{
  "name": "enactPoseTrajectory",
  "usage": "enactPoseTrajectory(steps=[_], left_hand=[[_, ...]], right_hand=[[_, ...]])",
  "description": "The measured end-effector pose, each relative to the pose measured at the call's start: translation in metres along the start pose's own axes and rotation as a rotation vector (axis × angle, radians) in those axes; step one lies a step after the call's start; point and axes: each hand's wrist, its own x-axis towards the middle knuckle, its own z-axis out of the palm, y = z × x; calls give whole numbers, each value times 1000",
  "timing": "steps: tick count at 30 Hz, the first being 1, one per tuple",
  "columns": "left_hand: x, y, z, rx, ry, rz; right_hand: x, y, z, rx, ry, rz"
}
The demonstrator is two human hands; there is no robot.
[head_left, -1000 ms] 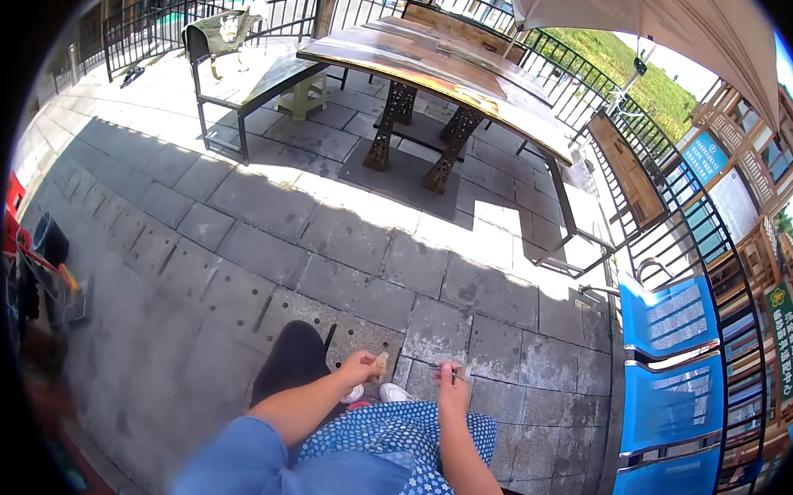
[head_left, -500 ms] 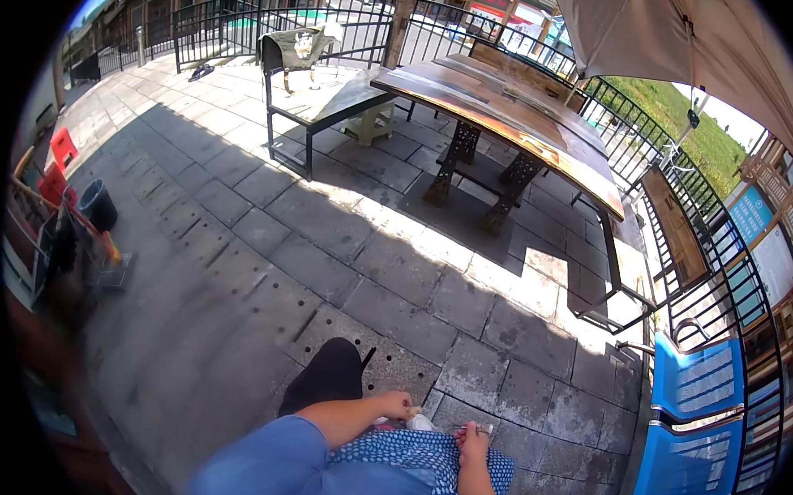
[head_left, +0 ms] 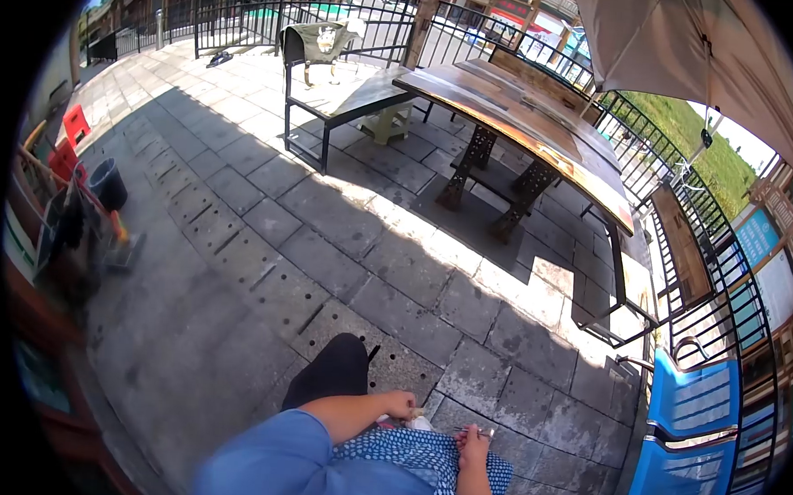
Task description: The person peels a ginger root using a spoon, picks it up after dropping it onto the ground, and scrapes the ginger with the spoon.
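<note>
In the lower middle of the head view, my left hand is closed, its fingertips pinched around something pale and too small to name. Beside it is a whitish thing, perhaps a shoe, partly hidden. My right hand is closed on a small thin item with a light tip whose kind I cannot make out. A gap separates the two hands. Under them, a blue cloth with white pattern lies over my lap. A dark trouser knee shows on the left.
A long wooden table stands ahead, with a bench and a stool at its left. Blue metal seats line the right railing. At left are a dark bucket and a broom-like tool. A beige umbrella hangs overhead.
The view has tilted and shifted slightly, so the table and bench appear further right and lower. Both hands keep nearly the same place and grip.
</note>
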Motion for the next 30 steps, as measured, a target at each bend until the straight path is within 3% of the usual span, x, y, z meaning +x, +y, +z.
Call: enactPoseTrajectory(steps=[20, 23, 30], left_hand=[[3, -7, 4, 107, 35, 116], [-2, 2, 3, -8, -2, -13], [-3, 0, 2, 80, 18, 63]], right_hand=[[-1, 3, -1, -48, 2, 16], [-3, 1, 0, -31, -24, 23], [-3, 1, 3, -20, 20, 38]])
